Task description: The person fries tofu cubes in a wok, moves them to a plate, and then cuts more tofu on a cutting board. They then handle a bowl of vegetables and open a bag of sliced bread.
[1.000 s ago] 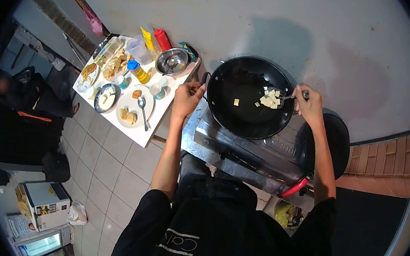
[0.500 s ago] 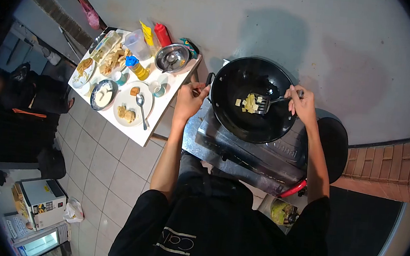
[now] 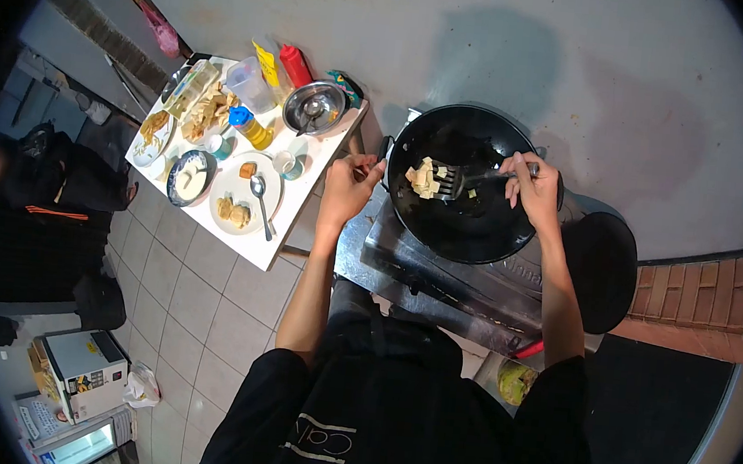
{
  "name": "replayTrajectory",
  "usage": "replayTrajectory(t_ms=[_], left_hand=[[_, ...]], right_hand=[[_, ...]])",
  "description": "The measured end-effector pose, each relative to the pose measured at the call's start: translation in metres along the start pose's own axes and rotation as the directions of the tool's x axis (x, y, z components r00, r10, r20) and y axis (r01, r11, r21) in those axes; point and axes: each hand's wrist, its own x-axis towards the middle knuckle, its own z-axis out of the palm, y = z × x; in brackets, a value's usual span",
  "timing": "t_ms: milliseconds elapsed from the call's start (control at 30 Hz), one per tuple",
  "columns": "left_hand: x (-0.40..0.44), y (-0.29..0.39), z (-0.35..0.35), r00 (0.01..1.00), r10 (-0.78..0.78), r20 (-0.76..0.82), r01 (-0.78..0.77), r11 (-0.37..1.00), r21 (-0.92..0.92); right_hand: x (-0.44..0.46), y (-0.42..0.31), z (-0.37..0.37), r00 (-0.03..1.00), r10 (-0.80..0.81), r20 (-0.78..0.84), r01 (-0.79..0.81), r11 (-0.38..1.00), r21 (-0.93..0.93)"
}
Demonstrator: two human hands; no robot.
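A black wok rests over a gas stove. My left hand is closed at the wok's left side handle, gripping it. In my right hand, closed around its handle, is a slotted spatula whose head lies inside the wok. Small pale yellow cubes of food are gathered against the spatula's front edge, left of the wok's middle. One or two loose bits sit behind the slots.
Left of the stove, a white table carries a plate with a spoon, a steel bowl, an oil bottle and a red squeeze bottle. A dark round lid-like disc is at right. A person in dark clothes is far left.
My right hand has moved the spatula left across the wok, pushing the food cubes from the middle toward the left side. My left hand stays at the wok handle.
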Motion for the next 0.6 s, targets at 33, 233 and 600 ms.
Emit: replayTrajectory(t_ms=[33,233,600], left_hand=[[0.0,-0.003,0.001,1.0,0.011,0.002,-0.011,1.0,0.006],[0.0,-0.009,0.002,0.998,0.054,-0.019,-0.054,0.999,-0.006],[-0.005,0.01,-0.002,0.997,0.072,-0.018,-0.072,0.997,0.025]], right_hand=[[0.0,0.001,0.001,1.0,-0.011,-0.004,0.011,1.0,0.02],[0.002,0.001,0.006,0.999,0.01,-0.035,-0.007,0.996,0.091],[-0.015,0.008,0.025,0.973,-0.018,-0.231,0.046,0.992,0.119]])
